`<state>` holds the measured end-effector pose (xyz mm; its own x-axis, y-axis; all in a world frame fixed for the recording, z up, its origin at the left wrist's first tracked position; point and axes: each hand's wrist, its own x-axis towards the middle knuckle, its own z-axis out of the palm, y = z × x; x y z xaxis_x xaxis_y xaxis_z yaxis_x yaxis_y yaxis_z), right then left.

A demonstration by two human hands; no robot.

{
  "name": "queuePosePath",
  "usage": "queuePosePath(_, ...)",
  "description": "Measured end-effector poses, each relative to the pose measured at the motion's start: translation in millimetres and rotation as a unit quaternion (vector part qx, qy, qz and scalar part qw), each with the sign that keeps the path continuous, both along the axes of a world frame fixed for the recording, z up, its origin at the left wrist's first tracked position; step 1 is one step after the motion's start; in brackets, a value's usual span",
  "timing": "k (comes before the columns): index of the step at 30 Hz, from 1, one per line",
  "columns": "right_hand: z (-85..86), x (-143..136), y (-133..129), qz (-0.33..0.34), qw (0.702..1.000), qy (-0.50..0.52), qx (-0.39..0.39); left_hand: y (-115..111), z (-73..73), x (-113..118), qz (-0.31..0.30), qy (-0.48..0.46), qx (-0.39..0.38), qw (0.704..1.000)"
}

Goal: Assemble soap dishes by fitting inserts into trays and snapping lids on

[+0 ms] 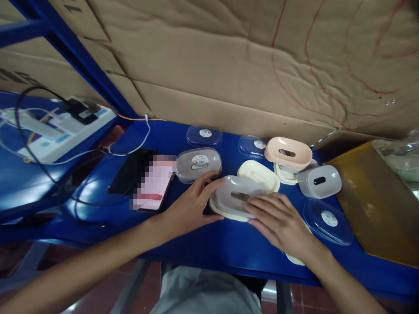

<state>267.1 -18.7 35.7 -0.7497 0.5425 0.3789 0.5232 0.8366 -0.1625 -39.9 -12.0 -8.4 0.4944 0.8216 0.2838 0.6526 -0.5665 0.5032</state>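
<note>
A translucent oval plastic dish with a slot in it [236, 188] sits in a cream oval base [237, 216] just above the table. My left hand [196, 200] grips the left end, thumb low and fingers at the far rim. Over the right end, my right hand [278, 218] is closed, with its fingers on the dish and thumb near the base. Right behind them lies another cream oval piece [257, 172]. Beyond my left fingers is a stack of clear oval lids [186, 163] with a round label.
A peach slotted dish [294, 150] rests on cream pieces at the back. To the right are a translucent dish [330, 181], blue-looking clear lids [314, 222] and a carton [379, 209]. A phone [153, 183], cables and a power strip [68, 135] are at left.
</note>
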Motion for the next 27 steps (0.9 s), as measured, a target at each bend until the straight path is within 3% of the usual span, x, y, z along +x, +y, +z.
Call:
queuePosePath(7, -10.0, -13, -4, 0.011, 0.999, -0.033, -0.023, 0, 2.5, -4, -0.068, 0.001, -0.054, 0.996)
queuePosePath(22, -6.0, -11, 0, 0.010, 0.999, -0.035, -0.038, 1, 3.9, -8, -0.057, 0.051, -0.022, 0.997)
queuePosePath(27, -4.3, -13, 0, 0.018, 0.998, -0.055, -0.027, 0, 11.0, -12, -0.069, 0.088, 0.014, 0.994)
